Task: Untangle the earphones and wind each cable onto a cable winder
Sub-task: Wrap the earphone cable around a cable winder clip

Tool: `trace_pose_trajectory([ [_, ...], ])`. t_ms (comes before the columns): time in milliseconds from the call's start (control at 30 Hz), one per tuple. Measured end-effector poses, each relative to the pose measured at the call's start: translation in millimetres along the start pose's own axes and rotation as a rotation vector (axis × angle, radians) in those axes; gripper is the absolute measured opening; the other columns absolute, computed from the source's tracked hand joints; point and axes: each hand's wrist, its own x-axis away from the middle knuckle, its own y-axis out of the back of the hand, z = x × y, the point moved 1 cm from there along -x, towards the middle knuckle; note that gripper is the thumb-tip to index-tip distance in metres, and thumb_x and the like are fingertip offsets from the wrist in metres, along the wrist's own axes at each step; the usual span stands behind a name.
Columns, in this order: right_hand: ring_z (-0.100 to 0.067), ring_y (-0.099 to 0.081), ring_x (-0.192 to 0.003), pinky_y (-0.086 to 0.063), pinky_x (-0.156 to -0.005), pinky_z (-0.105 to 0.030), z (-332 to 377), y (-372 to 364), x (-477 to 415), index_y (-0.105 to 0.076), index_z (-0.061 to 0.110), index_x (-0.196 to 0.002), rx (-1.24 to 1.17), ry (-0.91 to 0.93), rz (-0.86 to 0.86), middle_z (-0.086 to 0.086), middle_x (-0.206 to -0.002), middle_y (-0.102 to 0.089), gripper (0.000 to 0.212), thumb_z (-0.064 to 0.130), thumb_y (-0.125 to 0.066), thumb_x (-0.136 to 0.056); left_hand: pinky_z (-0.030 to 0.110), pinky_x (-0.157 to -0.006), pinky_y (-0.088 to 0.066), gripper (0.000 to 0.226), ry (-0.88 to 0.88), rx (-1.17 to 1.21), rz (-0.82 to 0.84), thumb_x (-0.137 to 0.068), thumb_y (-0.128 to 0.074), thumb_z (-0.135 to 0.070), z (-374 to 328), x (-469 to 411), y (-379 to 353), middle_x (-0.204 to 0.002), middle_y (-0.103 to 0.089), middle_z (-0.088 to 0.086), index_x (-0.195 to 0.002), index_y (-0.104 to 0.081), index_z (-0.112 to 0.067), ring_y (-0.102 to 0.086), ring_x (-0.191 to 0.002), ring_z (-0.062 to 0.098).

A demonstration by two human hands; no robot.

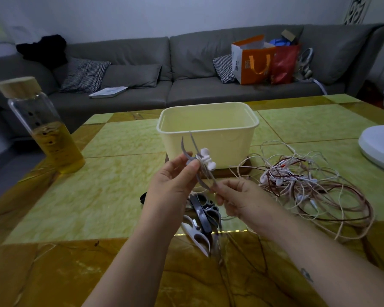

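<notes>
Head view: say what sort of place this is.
Most likely a home living room: a grey sofa with checked cushions, shopping bags on its seat, and a green-and-amber table in front.

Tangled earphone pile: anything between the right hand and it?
Nothing visible does. The tangled pile of white and dark-red earphone cables lies on the green marble table just right of the right hand, strands reaching to it. That hand is busy, though: it pinches the grey plastic cable winder.

There are 2 hands (173, 185) (239, 200), 1 tub (208, 145), 1 bottle (47, 129), 1 earphone tangle (297, 180).
</notes>
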Motion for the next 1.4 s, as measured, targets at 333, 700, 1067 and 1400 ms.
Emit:
trace_pose_trajectory([
  [333, 0.001, -0.048, -0.053, -0.036, -0.052, -0.016, 28, -12, 24, -0.053, 0.041, -0.071, 0.902, 0.25, 0.058, 0.018, -0.053, -0.055, 0.026, 0.031, -0.056, -0.095, 0.028, -0.084, -0.052, 0.018, -0.011, -0.056, -0.175, -0.085, -0.065, -0.008, 7, -8, 9, -0.091, -0.075, 0.0, -0.102, -0.064, -0.014, -0.071, -0.095, 0.02],
  [700, -0.008, -0.05, -0.061, -0.045, -0.058, -0.037, 39, 6, 24, -0.06, 0.021, -0.073, 1.045, 0.565, -0.098, 0.011, -0.062, -0.053, 0.03, 0.036, -0.047, -0.096, 0.023, -0.077, -0.052, 0.016, -0.046, -0.301, -0.123, -0.085, -0.07, -0.01, 12, -3, -3, -0.077, -0.073, -0.011, -0.096, -0.066, -0.021, -0.069, -0.08, 0.005],
  [1067, 0.001, -0.06, -0.073, -0.042, -0.061, -0.004, 56, 31, 23, -0.072, 0.019, -0.079, 0.917, 0.662, -0.331, 0.02, -0.067, -0.06, 0.004, 0.02, -0.076, -0.078, 0.009, -0.069, -0.049, 0.023, -0.063, -0.69, 0.122, -0.085, -0.072, -0.014, 15, 7, -16, -0.091, -0.071, -0.012, -0.102, -0.065, -0.028, -0.067, -0.081, -0.004],
  [1400, -0.014, -0.056, -0.057, -0.05, -0.056, -0.031, 59, 43, 22, -0.07, 0.03, -0.078, 0.592, 0.447, -0.229, 0.004, -0.072, -0.068, 0.005, 0.026, -0.07, -0.081, 0.02, -0.079, -0.054, 0.026, 0.002, -0.678, 0.31, -0.083, -0.073, -0.009, 9, 8, -13, -0.09, -0.075, -0.008, -0.103, -0.069, -0.026, -0.07, -0.087, 0.004],
])
